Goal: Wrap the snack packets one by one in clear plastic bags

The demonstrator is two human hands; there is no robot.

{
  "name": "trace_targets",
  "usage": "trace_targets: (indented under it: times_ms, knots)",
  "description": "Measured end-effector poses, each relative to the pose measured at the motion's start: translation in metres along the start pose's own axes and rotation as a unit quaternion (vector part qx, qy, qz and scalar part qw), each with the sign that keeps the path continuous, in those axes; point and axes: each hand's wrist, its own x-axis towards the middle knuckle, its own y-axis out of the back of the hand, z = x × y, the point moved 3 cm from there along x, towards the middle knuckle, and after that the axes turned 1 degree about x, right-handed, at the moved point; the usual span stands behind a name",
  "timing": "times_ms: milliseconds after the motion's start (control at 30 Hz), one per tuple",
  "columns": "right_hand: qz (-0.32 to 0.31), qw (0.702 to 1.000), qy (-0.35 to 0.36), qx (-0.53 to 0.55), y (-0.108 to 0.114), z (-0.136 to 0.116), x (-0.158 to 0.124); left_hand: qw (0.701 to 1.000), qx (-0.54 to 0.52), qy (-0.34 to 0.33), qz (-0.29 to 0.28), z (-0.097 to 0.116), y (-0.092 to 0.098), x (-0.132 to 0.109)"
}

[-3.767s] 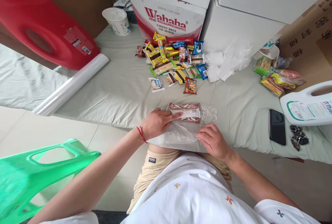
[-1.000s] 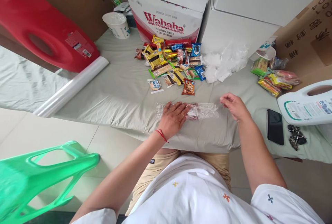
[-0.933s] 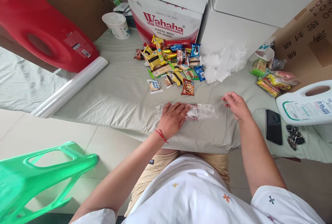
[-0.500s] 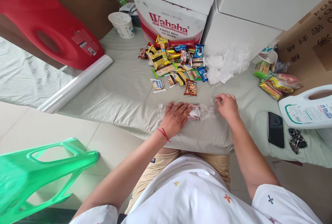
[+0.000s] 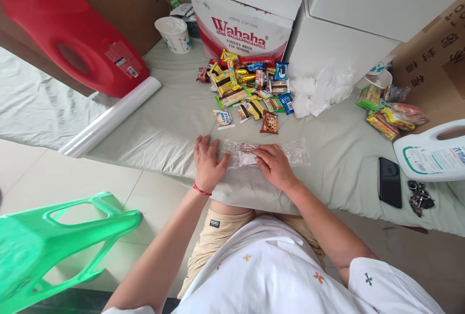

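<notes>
A brown snack packet with a white label [image 5: 247,159] lies in a sheet of clear plastic film [image 5: 298,153] on the cloth-covered surface, close to its front edge. My right hand [image 5: 275,167] rests over the packet's right part, with thumb and fingers bent down onto it and hiding that part. At the left end of the film is my left hand [image 5: 210,163], a red string on its wrist. Its fingers are apart, and its thumb is at the film's edge; nothing shows in its grasp. A brown cookie packet [image 5: 269,122] lies just beyond the film.
Several wrapped snacks [image 5: 250,81] are heaped before a Wahaha carton [image 5: 240,28]. Crumpled clear plastic [image 5: 321,93] lies right of them. A film roll [image 5: 109,117] and red jug [image 5: 83,52] are left; a phone [image 5: 390,182], keys [image 5: 420,197] and white bottle [image 5: 432,154] right. A green stool [image 5: 72,236] stands below.
My left hand has come off the packet and moved left to the film's end. My right hand has moved left from the film's right end onto the packet. The view has shifted slightly.
</notes>
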Motion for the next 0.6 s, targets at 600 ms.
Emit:
trace_targets:
  times_ms: [600]
  knots:
    - [-0.011,0.999,0.021,0.041,0.018,0.000,-0.004,0.919,-0.278,0.225,-0.167,0.044,0.012,-0.001]
